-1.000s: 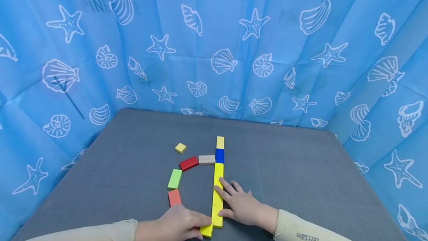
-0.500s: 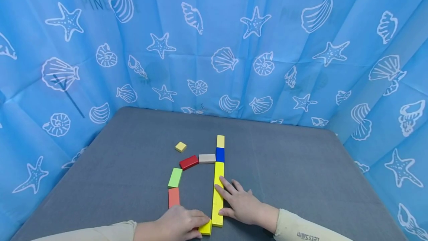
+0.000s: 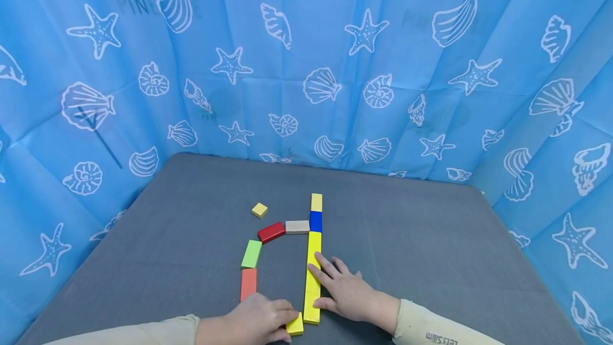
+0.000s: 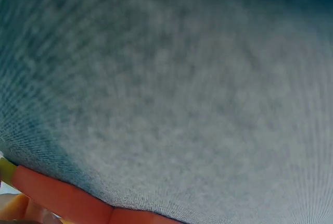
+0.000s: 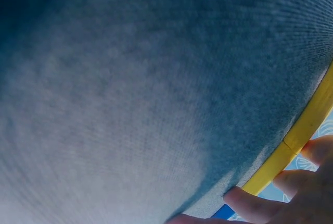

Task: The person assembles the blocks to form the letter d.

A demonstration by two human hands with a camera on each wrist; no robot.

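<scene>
The left hand's [image 3: 261, 318] grip is clamped on the short block [image 3: 295, 325], which lies beside the near end of the long strip [image 3: 313, 281]; the right hand's [image 3: 347, 292] grip is spread, fingers resting on that strip. Over the last second the short block has turned slightly and the orange block [image 3: 248, 284] has swung straighter below the green block [image 3: 251, 254]. The curve seems neater for it; whether short block and strip touch, I cannot tell.

On the tabletop [image 3: 407, 238], a row of blocks [image 3: 312, 246] points toward the back edge, an arc of blocks [image 3: 251, 254] on its left. A loose block [image 3: 259, 210] lies behind the arc. The left hand [image 3: 258, 318] is at the arc's near end, the right hand [image 3: 346, 290] on the row.
</scene>
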